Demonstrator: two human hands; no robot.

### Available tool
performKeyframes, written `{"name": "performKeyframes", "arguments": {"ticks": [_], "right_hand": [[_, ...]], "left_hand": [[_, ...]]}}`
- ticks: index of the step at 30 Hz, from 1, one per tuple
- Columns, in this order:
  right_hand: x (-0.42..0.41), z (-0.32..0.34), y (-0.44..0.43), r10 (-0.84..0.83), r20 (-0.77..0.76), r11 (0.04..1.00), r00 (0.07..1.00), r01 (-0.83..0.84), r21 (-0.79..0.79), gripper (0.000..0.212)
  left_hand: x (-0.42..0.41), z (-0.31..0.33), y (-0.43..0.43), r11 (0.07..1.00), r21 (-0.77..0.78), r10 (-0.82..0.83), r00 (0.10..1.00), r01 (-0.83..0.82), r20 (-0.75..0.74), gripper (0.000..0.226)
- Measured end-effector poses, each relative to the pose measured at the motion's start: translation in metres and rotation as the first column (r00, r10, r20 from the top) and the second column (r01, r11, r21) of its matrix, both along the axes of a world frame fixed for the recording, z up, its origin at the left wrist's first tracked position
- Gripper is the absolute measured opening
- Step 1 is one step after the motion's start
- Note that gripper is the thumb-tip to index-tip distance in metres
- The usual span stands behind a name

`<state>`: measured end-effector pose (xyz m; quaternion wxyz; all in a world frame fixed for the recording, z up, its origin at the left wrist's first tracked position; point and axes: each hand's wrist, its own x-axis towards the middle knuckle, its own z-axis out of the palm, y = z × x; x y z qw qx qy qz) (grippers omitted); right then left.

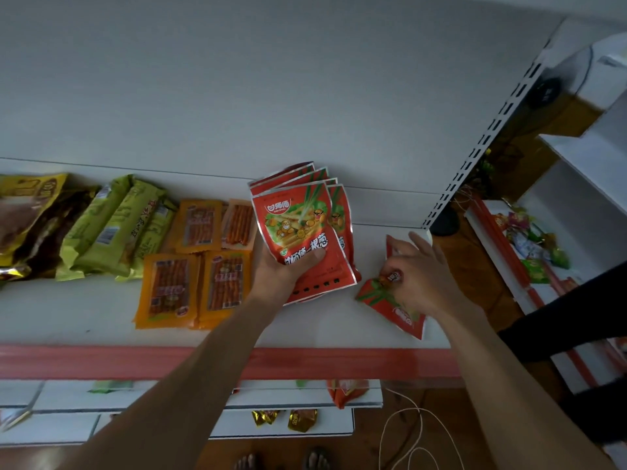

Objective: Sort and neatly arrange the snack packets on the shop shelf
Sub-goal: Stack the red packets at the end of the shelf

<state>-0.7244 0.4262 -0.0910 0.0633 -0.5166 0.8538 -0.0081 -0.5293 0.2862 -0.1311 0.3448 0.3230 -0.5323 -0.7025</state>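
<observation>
Nearest, two bare forearms reaching over the red strip (pixel 101 362) onto the shelf (pixel 84 310). Left grip (pixel 288 269) clenched round the lower half of a fanned red stack (pixel 295 215), thumb across the front packet. Stack held up and tilted, around the middle of the shelf, just right of the orange packets (pixel 190 259). Right grip (pixel 420 276) spread over a loose red packet (pixel 383 300), perhaps two overlapping, crumpled at the right end near the front edge. Touching it for certain, but cannot tell whether pinching or only pressing, with the underside of the fingers hidden. Further left, green packets (pixel 115 228) in a slanted overlap, then brown packets (pixel 30 218) heaped at the far-left end. Probably mid-gather of the reds, with the loose one yet to join the stack.

Likely trouble from here:

- **Spilling the fan.** Slick foil held one-handed, back packets stepped out to the right. Easy to drop while feeding in another, down onto the orange rows or off the near edge towards the lower shelf (pixel 68 398).
- **Losing the loose packet.** Close to the edge and the corner, so prone to being nudged over by a sweeping pick rather than a clean lift.
- **Untidy stack.** Crumpled as it lies, so apt to sit proud unless flattened first.

Green and brown groups not yet squared.
</observation>
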Motion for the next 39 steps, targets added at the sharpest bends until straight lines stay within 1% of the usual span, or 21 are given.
{"name": "performKeyframes", "arguments": {"ticks": [3,4,6,8,10,12,14,15,16,18,20,21,23,24,25,28,32,34,36,37,39], "right_hand": [[-0.006,0.017,0.003,0.003,-0.023,0.994,1.000,-0.005,-0.106,0.001],[-0.007,0.022,0.003,0.008,-0.004,0.988,1.000,-0.009,-0.154,0.003],[-0.008,0.030,0.006,0.029,0.067,0.969,0.997,-0.012,-0.247,0.005],[-0.006,0.040,0.012,0.025,0.207,0.919,0.978,0.059,-0.389,0.007],[0.001,0.049,0.014,-0.016,0.407,0.825,0.913,0.242,-0.511,0.009],[0.013,0.052,0.010,0.001,0.591,0.661,0.807,0.443,-0.606,0.009],[0.032,0.043,-0.004,0.041,0.713,0.500,0.700,0.603,-0.622,0.008],[0.044,0.035,-0.013,0.040,0.737,0.462,0.674,0.642,-0.612,0.007],[0.056,0.027,-0.023,0.038,0.742,0.453,0.670,0.650,-0.610,0.009],[0.074,0.012,-0.036,0.057,0.755,0.486,0.653,0.643,-0.592,0.015],[0.080,0.002,-0.043,0.091,0.802,0.554,0.590,0.640,-0.533,0.034],[0.078,-0.002,-0.044,0.082,0.797,0.580,0.598,0.622,-0.526,0.041],[0.070,-0.007,-0.043,0.021,0.705,0.595,0.709,0.558,-0.579,0.044],[0.067,-0.009,-0.042,0.015,0.666,0.595,0.746,0.528,-0.606,0.047],[0.065,-0.010,-0.041,0.033,0.663,0.597,0.748,0.517,-0.613,0.052],[0.069,-0.014,-0.039,0.142,0.763,0.633,0.631,0.534,-0.560,0.073],[0.064,-0.023,-0.026,0.176,0.795,0.643,0.580,0.544,-0.540,0.083],[0.055,-0.025,-0.019,0.187,0.819,0.612,0.542,0.588,-0.529,0.091],[0.047,-0.025,-0.013,0.170,0.837,0.594,0.520,0.624,-0.508,0.091],[0.046,-0.026,-0.012,0.153,0.840,0.592,0.521,0.632,-0.500,0.083],[0.048,-0.029,-0.011,0.109,0.830,0.577,0.547,0.645,-0.501,0.054]], "left_hand": [[0.000,-0.001,-0.001,1.000,0.002,-0.003,1.000,0.003,-0.009,0.074],[0.000,-0.001,-0.001,1.000,0.005,-0.006,1.000,0.006,-0.017,0.076],[0.000,-0.001,-0.002,1.000,0.009,-0.010,1.000,0.010,-0.028,0.077],[0.000,-0.001,-0.002,1.000,0.009,-0.003,1.000,0.003,-0.028,0.074],[-0.001,-0.002,-0.002,1.000,0.020,0.003,1.000,-0.003,-0.018,0.069],[-0.002,-0.003,-0.002,1.000,0.018,-0.002,1.000,0.002,-0.016,0.064],[-0.003,-0.004,-0.001,1.000,0.005,-0.013,1.000,0.013,-0.023,0.062],[-0.003,-0.004,0.000,1.000,-0.005,-0.021,1.000,0.021,-0.017,0.059],[-0.003,-0.004,0.001,0.999,-0.021,-0.028,1.000,0.028,0.007,0.053],[-0.004,-0.003,0.003,0.997,-0.050,-0.053,0.995,0.057,0.083,0.033],[-0.004,-0.002,0.005,0.994,-0.049,-0.095,0.988,0.101,0.121,0.013],[-0.003,0.002,0.006,0.992,-0.038,-0.112,0.986,0.118,0.119,0.013],[-0.003,0.008,0.007,0.990,0.014,-0.139,0.986,0.138,0.096,0.045],[-0.003,0.009,0.006,0.988,0.028,-0.153,0.986,0.151,0.072,0.057],[-0.002,0.011,0.007,0.986,0.027,-0.164,0.986,0.163,0.042,0.063],[-0.006,0.012,0.008,0.977,-0.033,-0.208,0.978,0.209,0.035,0.066],[-0.017,0.013,0.007,0.914,-0.111,-0.390,0.921,0.390,0.023,0.057],[-0.022,0.016,0.006,0.887,-0.101,-0.448,0.893,0.450,0.048,0.062],[-0.028,0.017,0.007,0.882,-0.085,-0.459,0.886,0.464,0.069,0.070],[-0.031,0.017,0.008,0.885,-0.079,-0.455,0.888,0.459,0.070,0.072],[-0.037,0.015,0.011,0.901,-0.058,-0.427,0.902,0.430,0.061,0.074]]}}
